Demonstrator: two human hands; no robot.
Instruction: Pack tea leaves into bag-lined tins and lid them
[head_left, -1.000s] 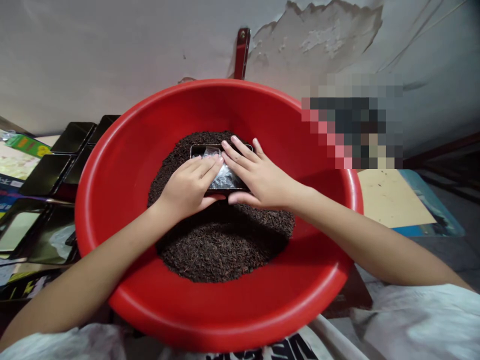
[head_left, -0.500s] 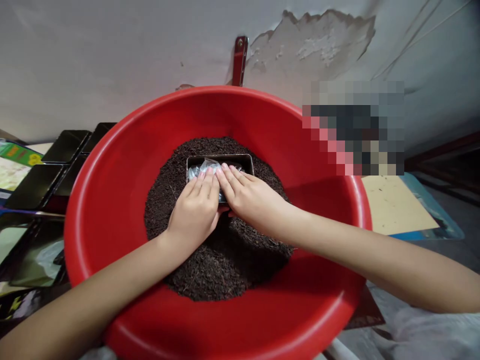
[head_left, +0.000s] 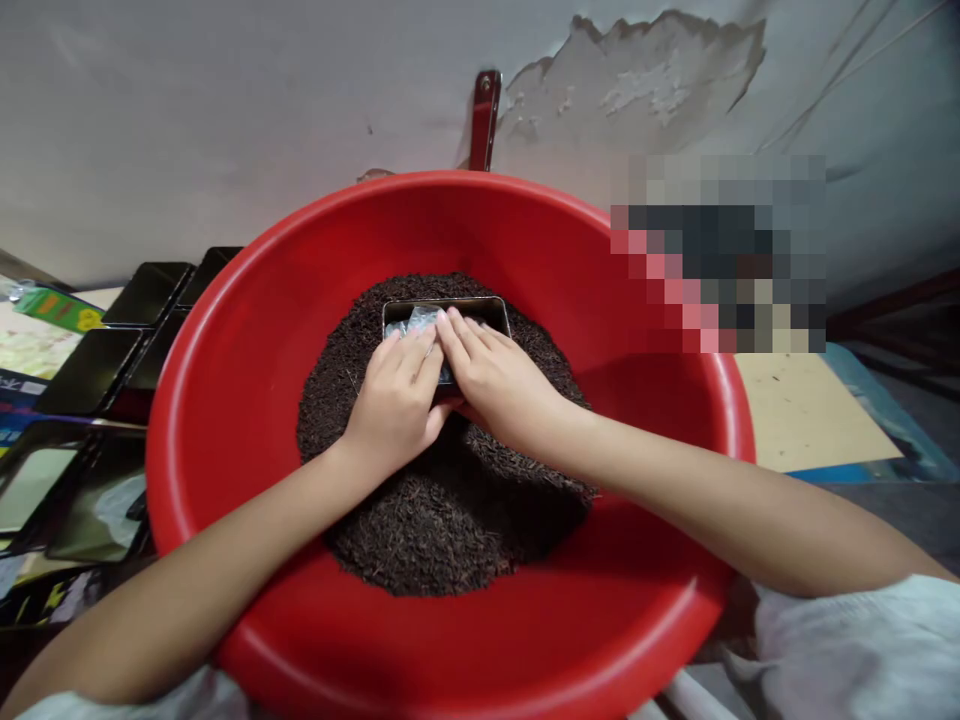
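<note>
A rectangular dark metal tin point(head_left: 495, 305) rests on a heap of dark loose tea leaves point(head_left: 442, 540). Clear plastic bag point(head_left: 424, 318) material shows inside the tin. My left hand point(head_left: 394, 395) lies over the tin's left part, with its fingers stretched flat onto the plastic. Beside it, my right hand point(head_left: 502, 380) reaches over the right part, also with straight fingers, its fingertips close to the left ones. Both thumbs are low at the tin's near side, partly hidden. Most of the bag and the near rim are covered by the hands.
A large red plastic basin point(head_left: 247, 400) surrounds the heap. Several open dark tins point(head_left: 94, 370) stand at the left, one with a crumpled plastic bag point(head_left: 120, 510). A tan board point(head_left: 817, 410) lies at the right. Behind the basin, a red handle point(head_left: 485, 120) leans against the wall.
The view has shifted slightly, so the basin and side items appear further right. Both hands stay on the plastic in the tin, with the fingers a little differently placed.
</note>
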